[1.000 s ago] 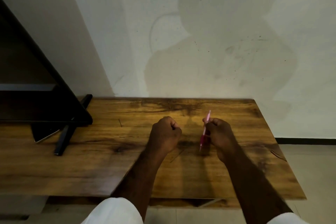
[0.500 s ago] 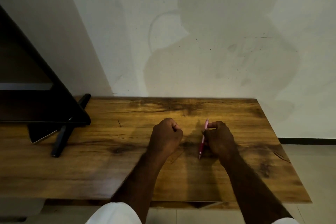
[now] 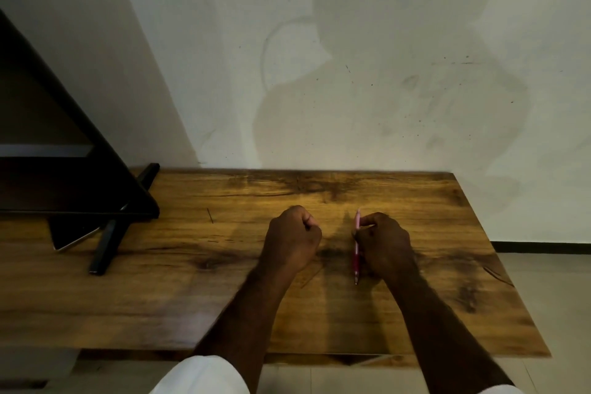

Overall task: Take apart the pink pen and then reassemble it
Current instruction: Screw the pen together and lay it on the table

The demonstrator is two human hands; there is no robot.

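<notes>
Your right hand (image 3: 382,245) was closed around the pink pen (image 3: 356,246), gripping it about mid-barrel, so the pen was already in the grip and not on the wooden table (image 3: 160,297). Its long axis ran almost straight toward and away from you: the writing tip stuck out below the fist on your near side, just over the tabletop (I couldn't tell if it touched), and the paler cap end rose past your fingers (image 3: 372,220) on the far side. Your left hand (image 3: 292,241) sat just beside it, curled into a fist; whether it held anything I cannot tell. It was the free hand nearest either exposed end, so I'd judge the pull or twist falls to it, along that axis.
</notes>
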